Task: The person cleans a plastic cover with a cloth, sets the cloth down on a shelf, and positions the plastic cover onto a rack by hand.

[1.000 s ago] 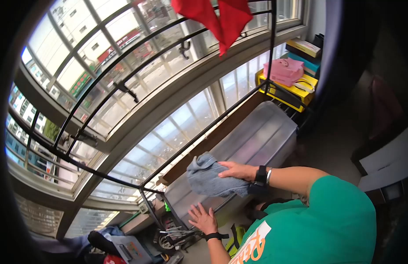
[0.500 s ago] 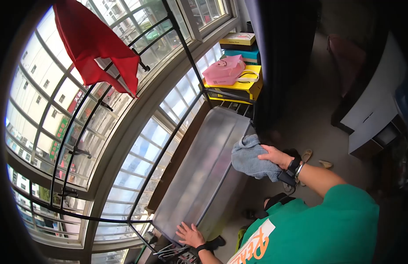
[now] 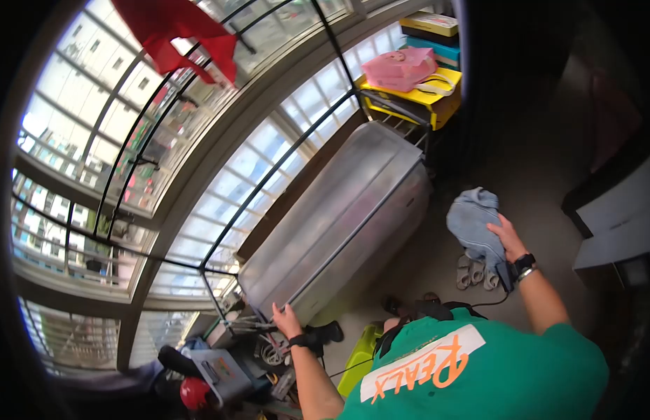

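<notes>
My right hand (image 3: 509,239) is closed on a grey-blue cloth (image 3: 473,218), which hangs bunched over the floor, apart from the box. A long translucent plastic storage box (image 3: 339,199) with a greyish lid lies on a black metal rack by the window. My left hand (image 3: 287,322) is at the near end of the box, thumb and finger at the edge of its lid; the other fingers are partly hidden.
A pink bag (image 3: 400,68) sits on a yellow box (image 3: 444,94) at the rack's far end. Red cloth (image 3: 181,31) hangs by the barred window. Slippers (image 3: 471,271) lie on the floor below my right hand. A red round object (image 3: 194,393) and a grey case (image 3: 223,371) stand lower left.
My right hand has carried the cloth away from the box's side, out to the right. My left hand has gone from lying spread on the lid to its edge. The view has shifted.
</notes>
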The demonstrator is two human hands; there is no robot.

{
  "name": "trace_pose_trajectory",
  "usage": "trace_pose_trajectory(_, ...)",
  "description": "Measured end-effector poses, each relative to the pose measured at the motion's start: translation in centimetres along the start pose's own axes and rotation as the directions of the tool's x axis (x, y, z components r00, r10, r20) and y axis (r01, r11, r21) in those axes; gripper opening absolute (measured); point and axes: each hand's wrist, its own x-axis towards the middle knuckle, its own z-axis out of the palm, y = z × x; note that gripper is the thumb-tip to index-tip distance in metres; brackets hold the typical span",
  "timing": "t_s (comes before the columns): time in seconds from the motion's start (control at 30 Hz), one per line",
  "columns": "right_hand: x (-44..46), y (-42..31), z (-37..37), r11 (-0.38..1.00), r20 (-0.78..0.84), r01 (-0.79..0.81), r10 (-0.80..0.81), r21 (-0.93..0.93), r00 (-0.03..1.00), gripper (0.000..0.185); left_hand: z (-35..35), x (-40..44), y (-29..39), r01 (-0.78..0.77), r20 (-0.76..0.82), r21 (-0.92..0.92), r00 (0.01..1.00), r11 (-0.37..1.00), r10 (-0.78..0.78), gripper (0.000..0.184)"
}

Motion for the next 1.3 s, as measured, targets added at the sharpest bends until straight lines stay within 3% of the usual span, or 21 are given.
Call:
trace_pose_trajectory(0.03,-0.3,0.8,-2.0,1.000,-0.027,-0.007,0.007,-0.010,1.000,0.052,-0.3,-0.2,0.4,0.213,0.111,-0.284,0.976,0.935,-0.189,0.055)
trace_pose_trajectory(0.1,-0.6,3.8,-7.1,0.999,-0.146,-0.036,0.030,-0.041,0.989,0.051,0.1,0.2,-1.0,0.246,0.081,-0.457,0.969,0.855,-0.235,0.055)
trace_pose_trajectory(0.13,-1.4,4.1,-8.8,0.999,-0.113,-0.053,0.052,0.000,0.992,0.052,-0.3,0.4,-1.0,0.250,0.087,-0.463,0.968,0.850,-0.237,0.056)
trace_pose_trajectory(0.17,-1.2,6.0,-11.9,0.996,-0.216,-0.091,0.085,-0.020,0.973,0.051,-0.6,0.6,-0.9,0.253,0.100,-0.473,0.967,0.844,-0.234,0.057)
trace_pose_trajectory(0.27,-3.0,8.6,-16.8,0.981,-0.266,-0.184,0.193,0.056,0.945,0.049,-0.9,2.3,-1.6,0.245,0.031,-0.506,0.963,0.827,-0.267,0.056)
trace_pose_trajectory(0.37,-3.4,13.2,-22.6,0.958,-0.368,-0.270,0.286,0.096,0.885,0.054,-2.1,3.4,-1.3,0.345,0.063,-0.468,0.931,0.813,-0.359,0.056)
trace_pose_trajectory(0.43,-2.8,16.5,-25.7,0.920,-0.259,-0.316,0.371,0.230,0.892,0.056,-2.3,4.1,-1.8,0.362,0.070,-0.444,0.926,0.820,-0.370,0.057)
trace_pose_trajectory(0.53,-4.1,13.3,-20.0,0.844,-0.155,-0.432,0.495,0.318,0.855,0.056,-2.7,5.0,-2.5,0.380,0.104,-0.417,0.922,0.826,-0.372,0.058)
trace_pose_trajectory(0.63,-5.8,6.3,-9.5,0.830,-0.155,-0.440,0.512,0.342,0.845,0.053,-2.4,5.6,-2.8,0.367,0.080,-0.360,0.928,0.858,-0.363,0.059)
trace_pose_trajectory(0.73,-1.3,10.5,-14.6,0.897,-0.207,-0.357,0.413,0.260,0.887,0.049,-2.6,5.6,-1.0,0.467,0.172,-0.197,0.882,0.862,-0.438,0.064)
trace_pose_trajectory(0.83,1.3,12.1,-16.5,0.926,-0.234,-0.300,0.351,0.229,0.906,0.048,-2.5,6.0,1.1,0.511,0.154,-0.096,0.856,0.854,-0.495,0.072)
trace_pose_trajectory(0.87,1.5,12.0,-16.6,0.951,-0.303,-0.288,0.309,0.112,0.902,0.047,-2.2,6.2,1.2,0.509,0.129,-0.102,0.859,0.855,-0.496,0.074)
trace_pose_trajectory(0.97,1.9,12.8,-17.0,0.931,-0.250,-0.320,0.357,0.178,0.900,0.048,-1.5,7.0,1.0,0.502,0.035,-0.075,0.865,0.861,-0.501,0.080)
trace_pose_trajectory(1.1,-1.1,11.3,-12.9,0.952,-0.325,-0.307,0.293,0.008,0.899,0.046,-0.4,6.9,0.3,0.483,-0.062,0.008,0.874,0.876,-0.482,0.077)
trace_pose_trajectory(1.13,-2.1,9.7,-10.4,0.942,-0.355,-0.333,0.324,0.036,0.877,0.047,-0.6,6.5,0.7,0.473,-0.071,0.011,0.879,0.881,-0.471,0.075)
trace_pose_trajectory(1.3,-2.7,13.5,-13.1,0.880,-0.270,-0.407,0.464,0.244,0.843,0.050,-0.7,7.2,-0.5,0.550,-0.050,-0.186,0.822,0.814,-0.567,0.064)
